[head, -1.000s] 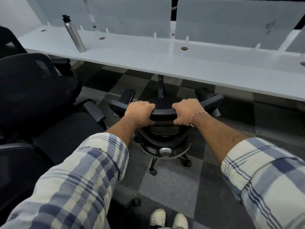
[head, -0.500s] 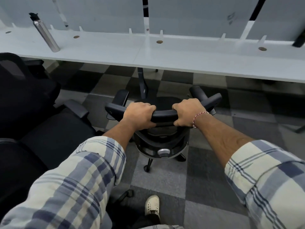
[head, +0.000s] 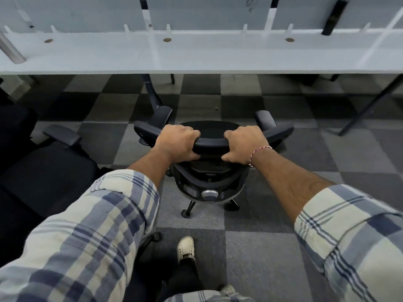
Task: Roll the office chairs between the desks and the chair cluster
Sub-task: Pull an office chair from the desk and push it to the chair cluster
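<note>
A black office chair (head: 210, 179) stands in front of me on the checkered carpet, its back toward me and its seat facing the white desk (head: 196, 55). My left hand (head: 177, 143) grips the top rail of the backrest left of centre. My right hand (head: 245, 144), with a red-and-white thread on the wrist, grips the same rail right of centre. Both armrests stick out past my hands. The chair's castors show below the backrest.
More black chairs (head: 48, 162) crowd the left side, one armrest close to the rolled chair. A steel bottle (head: 11, 51) stands on the desk's left end. Desk legs (head: 370, 105) slant down at right. My white shoe (head: 185, 249) is behind the chair.
The chair and I have shifted right along the desk. The bottle and the left chairs have slid toward the left edge of the view. Both hands keep their grip.
</note>
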A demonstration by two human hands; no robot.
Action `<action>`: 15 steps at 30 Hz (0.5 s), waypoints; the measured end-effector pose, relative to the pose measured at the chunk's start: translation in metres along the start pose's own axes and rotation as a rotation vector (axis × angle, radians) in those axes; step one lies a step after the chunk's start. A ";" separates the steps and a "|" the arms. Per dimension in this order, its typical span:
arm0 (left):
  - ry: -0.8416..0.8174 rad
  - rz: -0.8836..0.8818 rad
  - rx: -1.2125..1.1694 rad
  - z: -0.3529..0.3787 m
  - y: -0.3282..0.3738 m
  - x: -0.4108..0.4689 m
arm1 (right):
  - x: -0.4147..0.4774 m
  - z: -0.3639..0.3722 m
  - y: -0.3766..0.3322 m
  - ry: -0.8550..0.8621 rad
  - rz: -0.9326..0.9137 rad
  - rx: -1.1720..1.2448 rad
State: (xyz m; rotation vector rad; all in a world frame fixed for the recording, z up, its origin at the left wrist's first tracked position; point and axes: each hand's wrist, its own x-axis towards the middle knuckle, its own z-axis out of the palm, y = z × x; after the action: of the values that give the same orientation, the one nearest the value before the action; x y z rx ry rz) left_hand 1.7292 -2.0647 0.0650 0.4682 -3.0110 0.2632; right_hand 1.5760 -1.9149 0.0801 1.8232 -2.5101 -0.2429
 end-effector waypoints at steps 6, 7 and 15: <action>0.053 0.108 -0.040 -0.003 0.046 0.019 | -0.037 -0.001 0.039 -0.064 0.079 -0.033; 0.063 0.122 -0.046 -0.003 0.049 0.022 | -0.040 -0.001 0.043 -0.072 0.090 -0.034; 0.060 0.270 -0.026 -0.005 0.042 0.053 | -0.047 0.000 0.042 -0.052 0.229 -0.024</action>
State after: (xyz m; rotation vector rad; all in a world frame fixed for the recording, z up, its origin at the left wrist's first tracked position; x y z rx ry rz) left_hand 1.6661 -2.0403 0.0686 0.0479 -3.0092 0.2500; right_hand 1.5515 -1.8574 0.0888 1.5211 -2.7081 -0.3147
